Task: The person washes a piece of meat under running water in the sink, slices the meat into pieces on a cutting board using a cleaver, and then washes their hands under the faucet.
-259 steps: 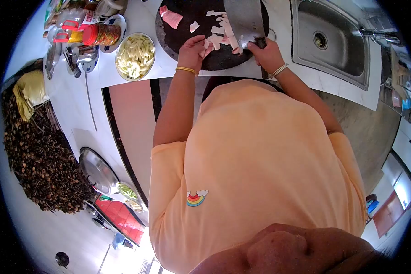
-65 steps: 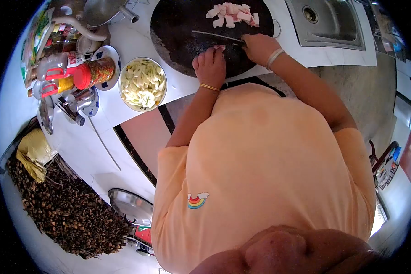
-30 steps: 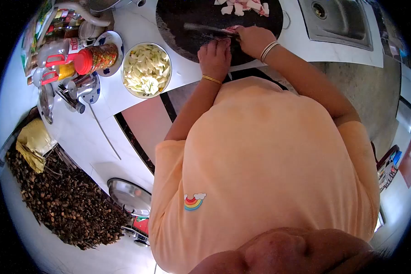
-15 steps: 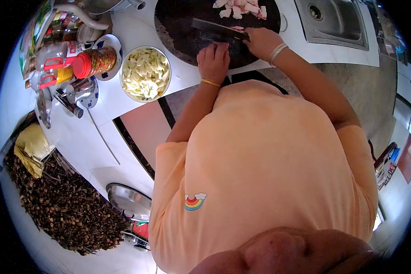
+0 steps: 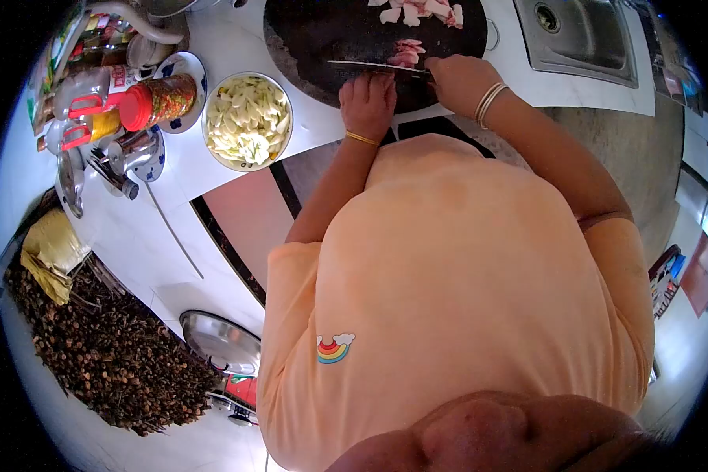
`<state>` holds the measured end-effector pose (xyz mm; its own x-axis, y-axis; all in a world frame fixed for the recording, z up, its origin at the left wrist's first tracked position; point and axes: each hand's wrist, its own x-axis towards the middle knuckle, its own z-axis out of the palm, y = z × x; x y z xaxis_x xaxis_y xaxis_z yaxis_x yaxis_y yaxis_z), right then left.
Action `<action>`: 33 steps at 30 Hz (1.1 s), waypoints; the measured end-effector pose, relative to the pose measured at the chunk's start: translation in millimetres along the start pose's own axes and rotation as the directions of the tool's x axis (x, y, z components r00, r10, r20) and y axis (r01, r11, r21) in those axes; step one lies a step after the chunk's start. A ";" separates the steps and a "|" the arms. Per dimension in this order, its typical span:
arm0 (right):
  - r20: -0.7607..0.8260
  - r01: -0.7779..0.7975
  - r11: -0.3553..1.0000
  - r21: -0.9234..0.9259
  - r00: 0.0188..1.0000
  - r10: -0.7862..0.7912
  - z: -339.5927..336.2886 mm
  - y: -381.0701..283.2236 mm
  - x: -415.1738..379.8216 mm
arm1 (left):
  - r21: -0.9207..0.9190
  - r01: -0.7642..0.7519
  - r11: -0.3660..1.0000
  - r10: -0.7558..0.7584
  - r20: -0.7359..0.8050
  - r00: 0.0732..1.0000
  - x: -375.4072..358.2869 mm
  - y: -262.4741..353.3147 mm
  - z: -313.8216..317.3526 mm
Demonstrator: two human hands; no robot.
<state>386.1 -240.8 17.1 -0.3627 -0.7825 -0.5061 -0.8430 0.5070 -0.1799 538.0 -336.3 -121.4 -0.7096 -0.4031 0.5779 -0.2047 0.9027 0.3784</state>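
My right hand (image 5: pixel 458 83) grips the handle of a kitchen knife (image 5: pixel 362 64), its blade pointing left across a round dark cutting board (image 5: pixel 307 47). Just behind the blade, my left hand (image 5: pixel 367 102) has its fingers curled down on a piece of meat, which they mostly cover. Several cut slices of pink meat (image 5: pixel 407 52) lie on the far side of the blade. Farther back on the board is a pile of pale and pink meat pieces (image 5: pixel 425 11).
Left of the board stands a bowl of pale sliced vegetable (image 5: pixel 248 122). Beyond it are a red-lidded jar (image 5: pixel 161 102) on a plate and several bottles (image 5: pixel 86 98). A metal sink (image 5: pixel 582 55) is at the right. Lower left lies a heap of brown pieces (image 5: pixel 110 354).
The knife has come nearer to my left hand and its blade is now turned more edge-on. More meat slices show beyond the blade. My right hand has shifted slightly right and toward me.
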 end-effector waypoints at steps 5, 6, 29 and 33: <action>-0.101 0.047 0.999 0.009 0.994 -0.046 28.1 -9.5 31.6 | 0.025 -0.027 0.999 0.027 0.014 1.000 4.5 -0.2 -0.6; -0.138 0.053 0.993 0.104 0.990 -0.038 28.1 -3.6 34.1 | 0.002 -0.035 0.999 0.035 -0.001 0.999 3.6 0.9 -0.9; -0.076 0.025 1.000 0.012 0.997 -0.024 11.8 -22.6 -12.9 | 0.143 -0.016 0.990 0.014 0.014 1.000 -4.2 -11.1 -4.2; -0.005 -0.019 0.997 -0.080 1.000 0.019 -5.3 -15.3 -35.9 | 0.088 -0.045 0.995 0.049 -0.037 0.998 -7.3 -14.3 -3.6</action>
<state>410.0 -222.4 42.5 -0.3806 -0.7745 -0.5053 -0.8647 0.4917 -0.1023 548.5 -346.8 -128.4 -0.6932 -0.3641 0.6220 -0.2308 0.9297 0.2870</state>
